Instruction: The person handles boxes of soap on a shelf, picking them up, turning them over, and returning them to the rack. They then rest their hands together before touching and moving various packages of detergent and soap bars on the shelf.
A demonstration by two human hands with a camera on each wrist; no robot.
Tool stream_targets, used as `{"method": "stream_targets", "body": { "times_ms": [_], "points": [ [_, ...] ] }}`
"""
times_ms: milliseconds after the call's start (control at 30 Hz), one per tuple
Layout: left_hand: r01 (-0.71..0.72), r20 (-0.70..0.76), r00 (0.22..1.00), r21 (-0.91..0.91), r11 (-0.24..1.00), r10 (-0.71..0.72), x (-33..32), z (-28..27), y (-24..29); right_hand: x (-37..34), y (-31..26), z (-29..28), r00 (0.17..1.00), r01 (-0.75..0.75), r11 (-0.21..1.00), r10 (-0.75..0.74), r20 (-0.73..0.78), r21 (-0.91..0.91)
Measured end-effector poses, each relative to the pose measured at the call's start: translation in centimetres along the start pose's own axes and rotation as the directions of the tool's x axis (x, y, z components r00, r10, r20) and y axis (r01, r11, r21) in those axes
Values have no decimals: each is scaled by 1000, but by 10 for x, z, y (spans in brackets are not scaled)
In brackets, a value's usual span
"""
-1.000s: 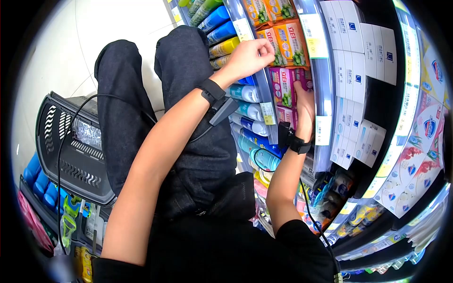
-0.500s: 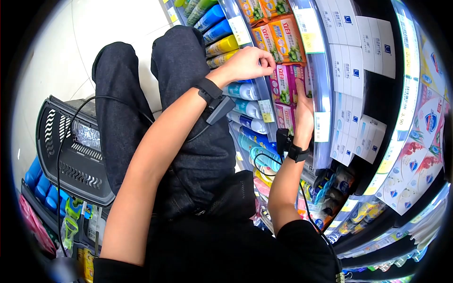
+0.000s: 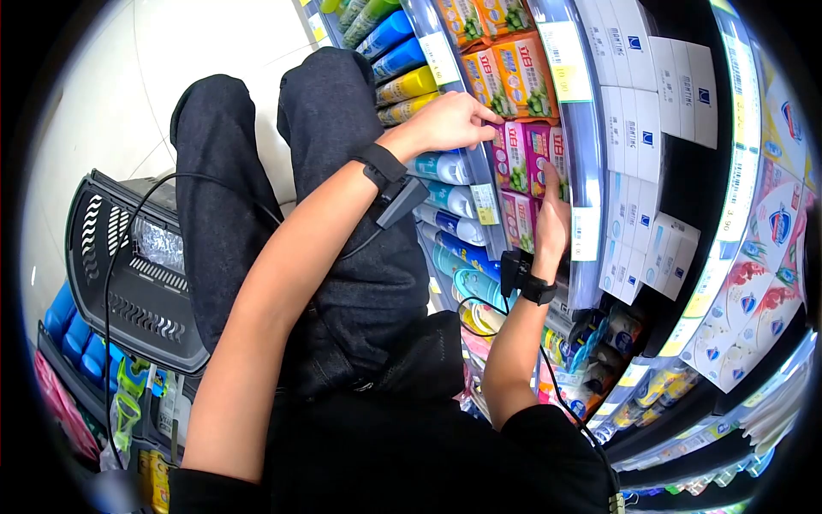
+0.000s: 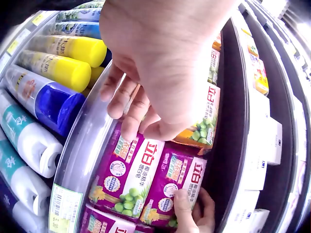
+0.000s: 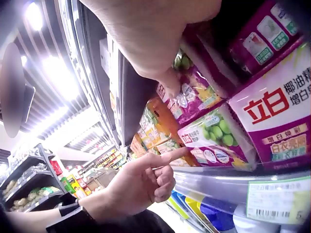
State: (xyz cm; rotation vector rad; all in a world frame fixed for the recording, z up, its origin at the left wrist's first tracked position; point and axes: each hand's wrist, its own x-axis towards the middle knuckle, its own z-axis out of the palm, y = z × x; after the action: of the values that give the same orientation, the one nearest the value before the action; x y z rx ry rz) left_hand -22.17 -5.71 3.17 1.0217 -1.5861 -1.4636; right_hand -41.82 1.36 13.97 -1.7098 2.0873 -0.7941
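In the head view, my left hand (image 3: 445, 122) is at the shelf's front rail. Its index finger reaches out to the edge of a purple pack of soap bars (image 3: 510, 154), while the other fingers are loosely bent, as the right wrist view shows. My right hand (image 3: 552, 218) grips the neighbouring purple soap pack (image 4: 172, 187), set further back on the shelf. Its thumb (image 5: 167, 85) lies on the printed front; most of the fingers are hidden behind the pack. Both packs show green fruit and white panels with red lettering.
Orange soap packs (image 3: 524, 73) adjoin the purple ones. Bottles and cans (image 3: 445, 199) line the shelf below, behind a clear rail with price tags (image 3: 586, 233). White boxes (image 3: 634, 128) fill the shelf above. A dark shopping basket (image 3: 137, 283) stands on the floor at left.
My left index finger has straightened from a curl and reached to the purple pack's edge. My right hand has shifted slightly back toward my body, its thumb lower on the pack.
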Motion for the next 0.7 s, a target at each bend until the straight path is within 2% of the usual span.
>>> {"method": "stream_targets", "body": {
  "times_ms": [133,200,300,433,500,567,700],
  "points": [
    [14,-16,1000,21,1000,-14,-1,0,2,-3,-19,-1,969,-243,916,211,132,318],
    [24,-15,1000,27,999,-24,-1,0,3,-4,-22,0,955,-290,877,238,178,383],
    [34,-15,999,13,999,-34,-1,0,3,-2,-23,1,946,-314,860,246,212,403],
    [14,-31,999,35,999,-12,0,2,0,-1,-24,-1,908,-409,829,327,263,382],
    [3,-39,999,64,998,0,0,2,0,-1,-20,-1,939,-335,888,287,190,316],
    [32,-21,999,56,998,-31,-1,0,2,-1,-2,0,984,-176,965,167,59,197],
    [53,3,999,107,993,-54,-6,-3,7,-11,13,-4,996,-42,980,56,-68,193]
  ]
}}
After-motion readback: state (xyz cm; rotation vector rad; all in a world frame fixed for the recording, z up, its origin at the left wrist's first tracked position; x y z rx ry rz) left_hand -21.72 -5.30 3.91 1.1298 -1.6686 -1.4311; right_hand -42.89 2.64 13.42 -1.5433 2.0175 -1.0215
